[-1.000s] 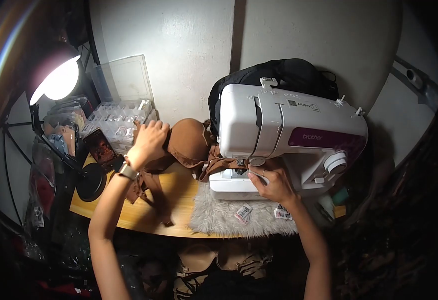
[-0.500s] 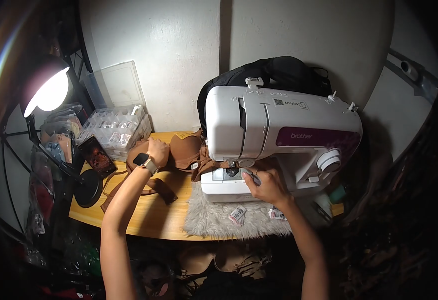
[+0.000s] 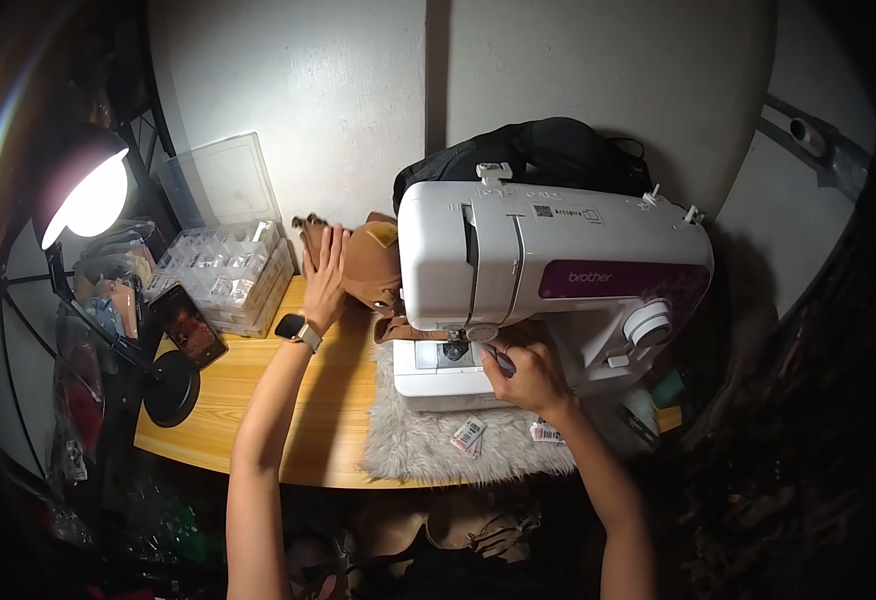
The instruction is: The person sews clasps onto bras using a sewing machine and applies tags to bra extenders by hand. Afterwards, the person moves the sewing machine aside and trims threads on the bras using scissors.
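A brown bra [image 3: 370, 265] with a yellow sticker lies left of the white sewing machine [image 3: 438, 250]. Part of its fabric runs under the machine's needle area, where the machine head hides it. My left hand [image 3: 328, 278], wearing a watch, rests on the bra's left cup with fingers stretched out. In front of the needle area, close to the presser foot [image 3: 457, 346], is my right hand [image 3: 530, 374]. Its fingers are closed around a small grey tool [image 3: 502, 361], mostly covered by the hand, whose kind I cannot make out.
A grey furry mat [image 3: 398, 440] under the machine carries barcode tags [image 3: 469, 436]. On the left stand a lit lamp [image 3: 93, 195], a phone [image 3: 190, 325] and a compartment box [image 3: 223, 270] with its lid up. A black bag [image 3: 548, 150] sits behind the machine.
My left hand has moved up and right, its fingers opening out, and pushed the bra and its straps toward the back. My right hand stays at the needle area.
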Demonstrator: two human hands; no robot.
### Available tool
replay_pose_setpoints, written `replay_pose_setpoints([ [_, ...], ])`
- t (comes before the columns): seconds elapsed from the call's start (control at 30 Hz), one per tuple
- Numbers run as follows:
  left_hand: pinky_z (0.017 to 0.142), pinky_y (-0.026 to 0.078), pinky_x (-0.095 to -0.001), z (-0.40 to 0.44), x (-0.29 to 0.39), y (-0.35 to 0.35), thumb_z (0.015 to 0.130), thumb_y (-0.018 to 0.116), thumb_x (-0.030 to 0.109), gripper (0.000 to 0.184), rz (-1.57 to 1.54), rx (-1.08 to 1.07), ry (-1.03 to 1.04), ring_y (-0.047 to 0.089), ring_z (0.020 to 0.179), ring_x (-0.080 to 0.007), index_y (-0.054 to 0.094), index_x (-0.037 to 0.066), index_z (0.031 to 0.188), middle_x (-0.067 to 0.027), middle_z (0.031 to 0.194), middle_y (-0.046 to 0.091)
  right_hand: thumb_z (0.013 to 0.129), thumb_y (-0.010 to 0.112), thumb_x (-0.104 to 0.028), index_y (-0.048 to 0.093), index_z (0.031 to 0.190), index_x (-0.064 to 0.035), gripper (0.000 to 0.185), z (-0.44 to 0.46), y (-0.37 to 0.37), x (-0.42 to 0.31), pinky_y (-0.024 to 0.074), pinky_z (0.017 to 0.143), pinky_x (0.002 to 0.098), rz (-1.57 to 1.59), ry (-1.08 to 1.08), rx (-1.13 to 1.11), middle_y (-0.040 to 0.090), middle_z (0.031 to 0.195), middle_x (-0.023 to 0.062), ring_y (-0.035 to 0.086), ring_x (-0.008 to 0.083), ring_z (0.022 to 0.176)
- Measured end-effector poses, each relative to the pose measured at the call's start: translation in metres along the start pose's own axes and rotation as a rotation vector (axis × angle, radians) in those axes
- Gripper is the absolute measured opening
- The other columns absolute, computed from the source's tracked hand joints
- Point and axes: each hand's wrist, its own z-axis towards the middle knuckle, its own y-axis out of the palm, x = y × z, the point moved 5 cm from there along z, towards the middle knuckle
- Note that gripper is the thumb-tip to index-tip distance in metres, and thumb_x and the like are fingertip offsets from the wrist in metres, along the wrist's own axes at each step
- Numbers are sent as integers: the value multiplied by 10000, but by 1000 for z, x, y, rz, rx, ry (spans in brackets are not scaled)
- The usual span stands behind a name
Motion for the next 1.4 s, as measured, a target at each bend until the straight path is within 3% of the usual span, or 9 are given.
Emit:
replay_pose_setpoints([
  [0.27,1100,119,-571,-40,-2,-42,598,632,-106,1051,-472,-131,-58,10,1404,-363,38,20,1456,-181,1519,0,780,637,-138,678,913,18,210,6,2,-3,506,634,343,-28,-116,-27,666,826,174,637,321,669],
  [0.4,1007,378,-417,-82,45,-102,790,421,-125,489,-734,516,-101,447,1167,-349,425,-16,1267,-212,1222,454,771,623,-179,653,927,6,244,2,8,5,454,782,378,13,111,-171,637,868,169,595,300,826],
  [0.53,1037,315,-379,-94,103,-99,988,359,300,461,-1128,14,-156,401,1241,-357,417,-24,1310,-231,1290,436,788,617,-180,643,942,13,249,1,8,3,453,793,391,61,100,-154,643,873,195,612,319,809],
  [0.77,1112,183,-330,-64,93,-51,995,205,455,663,-1751,-361,-247,282,1342,-244,311,-89,1360,-193,1424,332,793,624,-154,645,955,-7,220,3,-19,-17,440,845,373,57,20,-107,657,934,161,620,303,880],
  [0.83,1112,183,-327,-60,94,-40,996,205,453,660,-1773,-362,-247,283,1342,-247,301,-85,1367,-195,1422,333,785,625,-148,644,1001,-41,242,-4,-39,-47,416,887,366,218,-11,-112,654,991,116,600,256,969],
  [1.0,1110,184,-329,-54,95,-42,1001,208,433,634,-1610,-205,-231,294,1333,-242,314,-78,1359,-196,1398,361,863,607,-182,618,1071,-24,262,-83,-43,-86,450,894,350,893,49,-1011,635,1046,120,593,259,1004],
  [1.13,901,412,-321,-84,90,-83,936,511,159,329,-1320,294,-432,534,1040,-219,469,-42,1194,-155,1101,543,905,541,-253,616,1088,-7,316,-183,3,-41,477,842,353,563,322,-1427,641,1049,155,613,286,975],
  [1.27,606,465,-348,-139,139,-152,812,631,65,149,-964,328,-80,574,710,-259,614,16,952,-122,836,542,852,558,-285,620,1078,-30,347,-288,44,43,474,848,403,-83,829,-1284,633,1043,183,607,328,960],
  [1.4,517,463,-381,-147,180,-134,798,644,147,182,-882,-157,141,582,637,-258,663,127,978,-93,781,505,845,540,-289,603,1104,-36,368,-314,72,60,441,889,450,23,511,-637,599,1110,208,571,364,1023],
])
